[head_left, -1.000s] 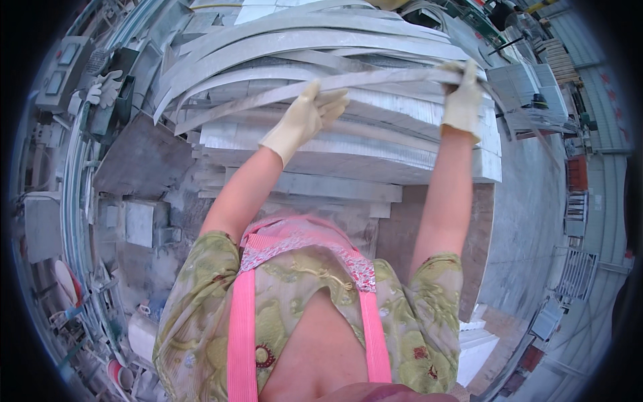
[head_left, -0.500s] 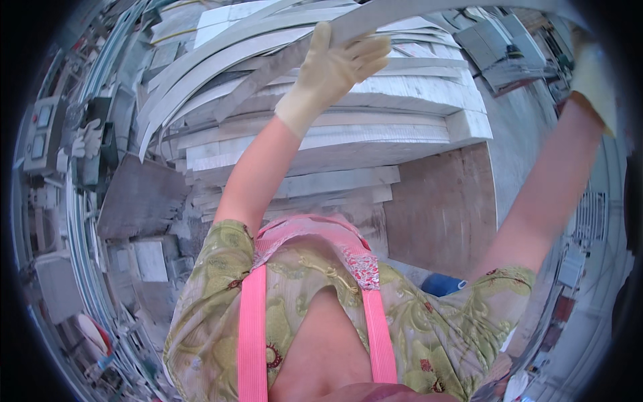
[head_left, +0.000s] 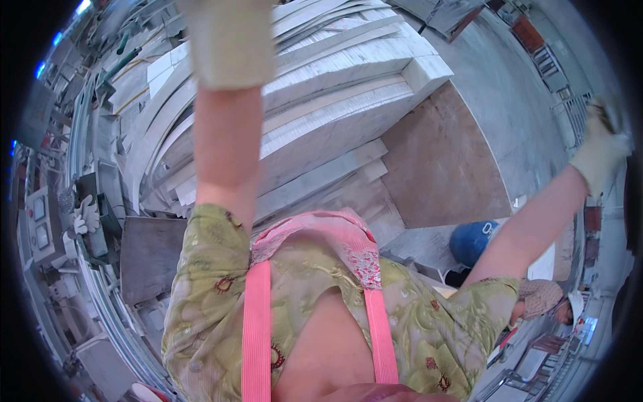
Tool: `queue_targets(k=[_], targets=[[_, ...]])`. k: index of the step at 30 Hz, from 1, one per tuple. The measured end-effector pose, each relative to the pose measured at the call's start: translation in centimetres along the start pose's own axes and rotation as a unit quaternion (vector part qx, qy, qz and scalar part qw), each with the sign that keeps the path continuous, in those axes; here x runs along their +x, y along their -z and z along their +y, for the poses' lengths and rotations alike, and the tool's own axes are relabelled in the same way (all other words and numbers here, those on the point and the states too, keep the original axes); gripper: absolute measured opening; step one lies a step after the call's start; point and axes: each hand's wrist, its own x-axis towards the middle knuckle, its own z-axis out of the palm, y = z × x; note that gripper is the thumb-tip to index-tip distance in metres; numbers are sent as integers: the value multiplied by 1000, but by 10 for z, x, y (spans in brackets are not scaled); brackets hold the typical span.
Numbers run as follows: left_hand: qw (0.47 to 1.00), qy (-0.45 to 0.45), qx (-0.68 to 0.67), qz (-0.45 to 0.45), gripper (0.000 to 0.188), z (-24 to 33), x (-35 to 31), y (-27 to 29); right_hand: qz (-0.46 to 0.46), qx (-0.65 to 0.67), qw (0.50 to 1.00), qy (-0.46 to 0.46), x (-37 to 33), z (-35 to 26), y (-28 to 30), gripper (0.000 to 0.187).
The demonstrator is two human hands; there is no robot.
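My left hand (head_left: 231,43), in a cream glove, reaches up over the far left part of a stack of white-grey stone-like slabs (head_left: 341,120). The top edge of the picture cuts off its fingers, so anything in them is out of sight. Far out at the right rim is my right hand (head_left: 603,151), gloved as well and raised at the end of a stretched arm. Motion smears its fingers, and I cannot make out whether they hold anything. Long curved pale strips (head_left: 164,130) lie along the left side and top of the stack.
A brown board (head_left: 445,167) leans at the stack's near right, with a blue drum (head_left: 472,242) beyond my chest. Another person (head_left: 541,300) is at the lower right. On the left are a dark board (head_left: 153,258), limp white gloves (head_left: 86,214) and a control box (head_left: 43,224).
My left hand has moved up and left, its fingers leaving the picture. My right hand has swung down and outward. The long curved strip across the top no longer shows between them. The view has turned.
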Motion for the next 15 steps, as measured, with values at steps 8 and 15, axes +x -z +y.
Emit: queue_targets(k=[8,15], targets=[[890,221,343,202,52,172,-146,76,131,85,920,-359,-231,154,71,39],[682,430,288,517,41,268,-363,184,105,-185,826,-522,-493,217,124,59]])
